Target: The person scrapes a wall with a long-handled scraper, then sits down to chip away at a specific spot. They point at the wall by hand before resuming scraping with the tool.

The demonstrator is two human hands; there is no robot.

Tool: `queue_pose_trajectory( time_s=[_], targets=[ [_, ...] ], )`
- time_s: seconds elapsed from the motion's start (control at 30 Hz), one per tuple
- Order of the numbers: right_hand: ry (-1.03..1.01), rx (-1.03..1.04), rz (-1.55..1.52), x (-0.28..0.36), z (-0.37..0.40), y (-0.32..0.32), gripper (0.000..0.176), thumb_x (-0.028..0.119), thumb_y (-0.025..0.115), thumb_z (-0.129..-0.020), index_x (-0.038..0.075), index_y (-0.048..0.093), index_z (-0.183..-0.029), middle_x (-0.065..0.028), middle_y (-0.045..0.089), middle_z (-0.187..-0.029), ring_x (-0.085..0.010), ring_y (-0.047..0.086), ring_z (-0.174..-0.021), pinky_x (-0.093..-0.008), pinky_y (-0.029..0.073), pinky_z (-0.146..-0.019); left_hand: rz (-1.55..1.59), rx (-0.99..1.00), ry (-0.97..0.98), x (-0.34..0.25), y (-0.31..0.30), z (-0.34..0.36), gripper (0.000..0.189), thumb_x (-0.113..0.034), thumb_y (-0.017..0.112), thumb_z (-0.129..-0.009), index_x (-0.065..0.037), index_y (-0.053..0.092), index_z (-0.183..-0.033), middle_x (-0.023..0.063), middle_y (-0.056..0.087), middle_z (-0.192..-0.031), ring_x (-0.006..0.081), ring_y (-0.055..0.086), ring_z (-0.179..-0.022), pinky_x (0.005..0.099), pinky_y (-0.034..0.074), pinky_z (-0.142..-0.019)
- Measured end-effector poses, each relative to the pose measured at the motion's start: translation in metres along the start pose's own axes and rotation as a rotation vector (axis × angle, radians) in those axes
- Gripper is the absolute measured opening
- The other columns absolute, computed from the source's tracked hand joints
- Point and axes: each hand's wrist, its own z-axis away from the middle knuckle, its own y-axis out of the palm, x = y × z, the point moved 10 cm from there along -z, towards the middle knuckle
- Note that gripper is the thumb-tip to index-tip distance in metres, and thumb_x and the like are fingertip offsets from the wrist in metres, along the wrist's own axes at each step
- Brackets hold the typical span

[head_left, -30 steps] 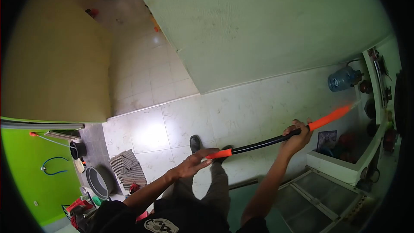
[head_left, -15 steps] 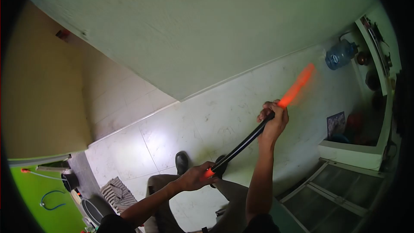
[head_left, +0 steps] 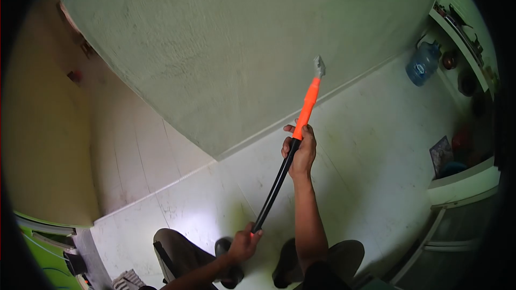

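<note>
Pole (head_left: 277, 185), held aslant in both hands over a pale tiled floor (head_left: 344, 166). Its shaft is slender, straight and glossy black, with a light streak of reflection running lengthwise. The upper end carries a bright orange section (head_left: 306, 111), slightly stepped in outline and broader towards its middle. Above this sits a small grey head (head_left: 319, 67), irregular and angular; its finer detail is too small to tell. A trace of orange shows at the lower end, largely covered by the grip.

Right hand (head_left: 302, 156): partly closed about the Pole where black meets orange, the thumb against the near side and the fingers curled loosely round the far side. Left hand (head_left: 244, 244): closed more tightly about the lower end, near the dark shoes (head_left: 285, 264). The grey head appears in front of the pale green wall (head_left: 226, 64); contact between the two cannot be told.

Surroundings: a translucent blue bottle (head_left: 423, 64) stands on the floor at upper right, beside a shelved recess with a pale edge (head_left: 463, 182). A striped cloth (head_left: 128, 280) lies at lower left, cut by the frame.
</note>
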Motion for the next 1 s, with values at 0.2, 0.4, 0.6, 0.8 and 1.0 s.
queue_pose_trajectory(
  time_s=[0.2, 0.4, 0.6, 0.8, 1.0],
  targets=[
    [-0.042, 0.124, 0.041, -0.050, -0.020, 0.009, 0.036, 0.038, 0.043, -0.109, 0.007, 0.050, -0.127, -0.0085, 0.059, -0.075, -0.0101, 0.043, -0.042, -0.0254, 0.036, -0.038, 0.193, -0.041, 0.029, 0.049, 0.022, -0.033, 0.038, -0.039, 0.055, -0.107, -0.001, 0.053, -0.101, 0.0044, 0.057, -0.066, 0.0137, 0.054, -0.060, 0.0344, 0.045, -0.056],
    [-0.133, 0.159, 0.102, -0.054, -0.016, 0.013, 0.068, 0.048, 0.043, -0.110, 0.019, 0.017, -0.167, -0.0025, 0.049, -0.065, -0.0082, 0.039, -0.042, -0.0256, 0.038, -0.038, 0.163, -0.099, 0.028, 0.070, 0.012, -0.041, 0.038, -0.037, 0.054, -0.108, 0.000, 0.054, -0.099, 0.0036, 0.055, -0.064, 0.0119, 0.051, -0.058, 0.0325, 0.042, -0.054],
    [-0.143, 0.173, 0.136, -0.060, -0.005, 0.015, 0.070, 0.053, 0.041, -0.110, 0.019, 0.019, -0.166, -0.0003, 0.043, -0.060, -0.0084, 0.038, -0.040, -0.0251, 0.037, -0.038, 0.158, -0.155, 0.004, 0.085, 0.012, -0.031, 0.039, -0.037, 0.054, -0.108, 0.001, 0.055, -0.098, 0.0034, 0.053, -0.062, 0.0117, 0.048, -0.057, 0.0329, 0.040, -0.052],
    [-0.202, 0.050, 0.205, -0.045, -0.027, -0.002, 0.056, 0.037, 0.039, -0.114, 0.019, 0.025, -0.165, -0.0010, 0.045, -0.061, -0.0084, 0.039, -0.040, -0.0256, 0.036, -0.037, 0.066, -0.102, 0.010, 0.048, 0.002, -0.044, 0.042, -0.038, 0.054, -0.108, 0.003, 0.054, -0.100, 0.0018, 0.050, -0.061, 0.0100, 0.045, -0.056, 0.0306, 0.037, -0.051],
    [-0.093, 0.036, 0.303, -0.062, -0.005, 0.006, 0.056, 0.036, 0.039, -0.114, 0.021, 0.024, -0.165, 0.0011, 0.040, -0.059, -0.0070, 0.037, -0.041, -0.0262, 0.036, -0.035, 0.128, -0.130, -0.078, 0.067, 0.003, -0.017, 0.040, -0.042, 0.054, -0.107, -0.004, 0.052, -0.094, -0.0028, 0.050, -0.066, 0.0071, 0.044, -0.059, 0.0288, 0.034, -0.053]
  ],
)
